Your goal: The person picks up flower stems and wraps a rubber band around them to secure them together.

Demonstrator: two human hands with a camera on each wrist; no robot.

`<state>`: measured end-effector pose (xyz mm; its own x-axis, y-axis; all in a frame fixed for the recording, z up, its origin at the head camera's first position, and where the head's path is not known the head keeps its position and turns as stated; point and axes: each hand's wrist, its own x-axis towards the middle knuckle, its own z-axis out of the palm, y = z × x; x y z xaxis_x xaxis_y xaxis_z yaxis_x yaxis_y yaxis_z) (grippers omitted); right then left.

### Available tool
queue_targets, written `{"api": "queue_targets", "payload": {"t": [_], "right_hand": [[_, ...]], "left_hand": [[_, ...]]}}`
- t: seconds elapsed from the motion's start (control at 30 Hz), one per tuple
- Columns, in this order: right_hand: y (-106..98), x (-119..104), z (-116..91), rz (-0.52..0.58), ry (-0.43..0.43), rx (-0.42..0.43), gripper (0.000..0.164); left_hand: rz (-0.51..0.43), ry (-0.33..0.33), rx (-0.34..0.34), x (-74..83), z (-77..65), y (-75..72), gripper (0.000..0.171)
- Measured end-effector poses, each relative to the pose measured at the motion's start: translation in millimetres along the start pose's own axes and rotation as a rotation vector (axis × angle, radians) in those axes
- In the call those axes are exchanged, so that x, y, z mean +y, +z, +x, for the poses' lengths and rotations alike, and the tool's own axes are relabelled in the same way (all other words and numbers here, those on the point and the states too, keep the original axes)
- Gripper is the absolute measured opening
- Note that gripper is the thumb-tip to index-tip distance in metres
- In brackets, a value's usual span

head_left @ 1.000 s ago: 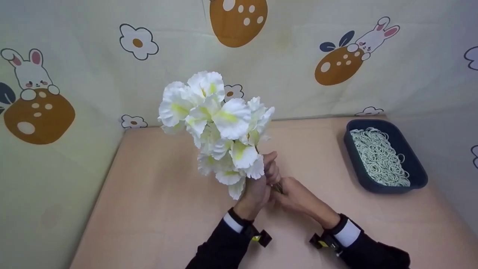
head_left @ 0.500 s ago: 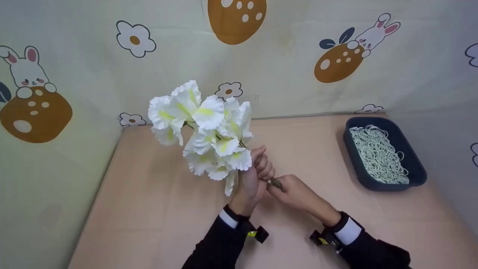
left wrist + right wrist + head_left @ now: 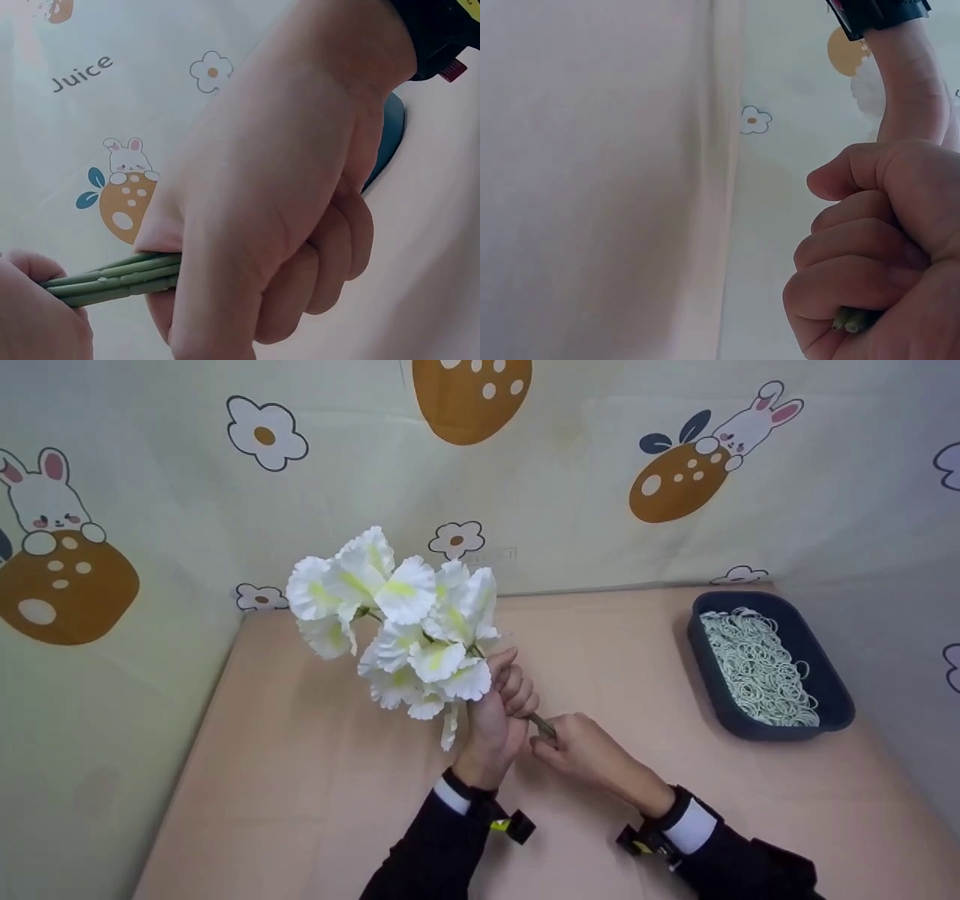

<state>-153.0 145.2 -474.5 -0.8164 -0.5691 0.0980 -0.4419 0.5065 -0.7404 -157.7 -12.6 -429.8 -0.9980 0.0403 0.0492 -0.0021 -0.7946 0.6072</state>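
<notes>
A bunch of white flowers (image 3: 405, 585) with yellow centres and frilled petals leans up to the left in the head view. My left hand (image 3: 495, 724) grips its stems right under the blooms. Lower down, my right hand (image 3: 592, 750) holds the stems (image 3: 542, 726), with a short piece showing between the two hands. Several green stems (image 3: 112, 281) run from one fist to the other in the left wrist view. From the right wrist view, the cut stem ends (image 3: 851, 322) poke out of the curled fingers of the right hand.
To the right on the peach table (image 3: 300, 810) stands a dark blue tub (image 3: 832, 690) with a heap of pale rubber bands (image 3: 761, 671). A patterned cloth wall (image 3: 570, 450) rises behind the table and along its sides.
The flowers and left hand have shifted left, and the blooms sit slightly lower and more spread. A longer piece of stem shows between the hands; the right hand has moved slightly left.
</notes>
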Motion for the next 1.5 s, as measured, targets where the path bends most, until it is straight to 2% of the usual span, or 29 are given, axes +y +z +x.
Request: {"api": "queue_targets", "payload": {"t": [0.13,0.33,0.53,0.6,0.83,1.07,1.13,1.23,1.33,1.5], "right_hand": [[9,16,0,-0.056,-0.082,0.052,0.044],[11,23,1,-0.058,-0.126,0.056,0.041],[-3,6,-4,-0.091,-0.110,0.023,0.032],[-9,-1,-6,-0.088,-0.061,-0.008,0.032],[-21,-8,-10,-0.096,-0.006,-0.071,0.034],[-39,-15,-17,-0.140,-0.017,-0.085,0.027],[-43,-15,-21,-0.152,-0.035,-0.075,0.033],[-54,-16,-28,-0.145,-0.051,-0.047,0.052],[-69,-16,-33,-0.147,-0.029,0.013,0.065],[-106,-10,-37,-0.163,0.068,0.122,0.065]], "left_hand": [[-0.036,-0.002,0.011,0.0,1.1,-4.2,0.052],[-0.104,-0.017,0.027,-0.9,4.6,-11.9,0.052],[-0.116,0.004,0.018,-0.8,5.8,-14.0,0.050],[-0.110,0.011,0.005,-0.9,4.7,-12.8,0.050],[-0.108,0.002,-0.002,0.0,1.2,-7.3,0.051],[-0.184,0.025,-0.010,9.5,1.2,-8.4,0.050],[-0.224,0.035,-0.018,13.1,1.2,-9.6,0.049],[-0.284,0.051,-0.010,18.6,1.9,-11.8,0.049],[-0.322,0.064,0.013,22.6,3.0,-13.7,0.049],[-0.348,0.051,0.033,25.0,5.0,-14.9,0.048]]}}
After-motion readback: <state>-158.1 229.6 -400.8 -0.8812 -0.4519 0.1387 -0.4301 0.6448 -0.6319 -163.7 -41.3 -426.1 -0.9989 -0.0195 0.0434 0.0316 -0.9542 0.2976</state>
